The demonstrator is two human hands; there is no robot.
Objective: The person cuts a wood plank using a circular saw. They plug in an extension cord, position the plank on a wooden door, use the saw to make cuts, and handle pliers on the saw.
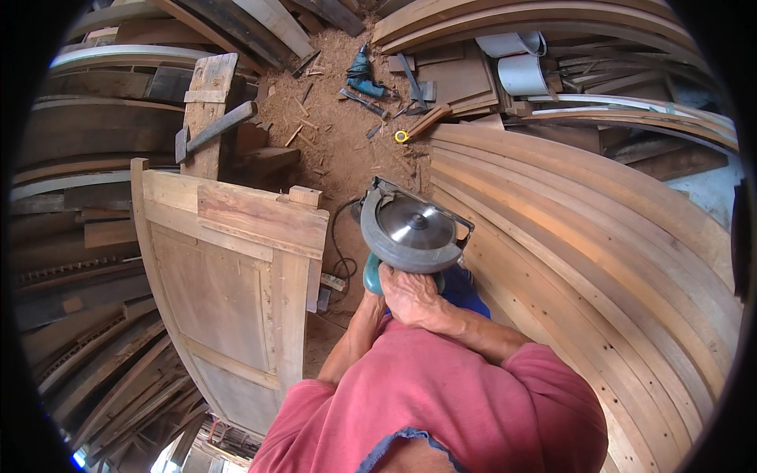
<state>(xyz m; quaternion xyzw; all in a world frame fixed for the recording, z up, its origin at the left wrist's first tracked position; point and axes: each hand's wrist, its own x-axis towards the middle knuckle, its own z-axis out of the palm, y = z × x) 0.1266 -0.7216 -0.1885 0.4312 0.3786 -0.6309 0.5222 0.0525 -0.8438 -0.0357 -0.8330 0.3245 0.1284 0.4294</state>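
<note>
A circular saw [380,240] with a teal body is held close in front of me, its round steel blade [414,222] and grey guard facing up. My right hand [412,296] is closed around the saw behind the guard. Only a small part of my left hand [375,303] shows at the teal handle; its fingers are hidden by the saw and my right hand. To the left stands a panelled wooden door [213,292], with a loose reddish board [248,211] across its top. A dark power cord [339,260] hangs down left of the saw.
A hammer [221,130] rests on an upright post [206,162]. On the sawdust floor [315,130] lie a teal drill [360,75], a chisel-like tool [363,102] and a yellow tape measure [401,136]. Long planks [568,236] are stacked right; more timber [79,134] lines the left.
</note>
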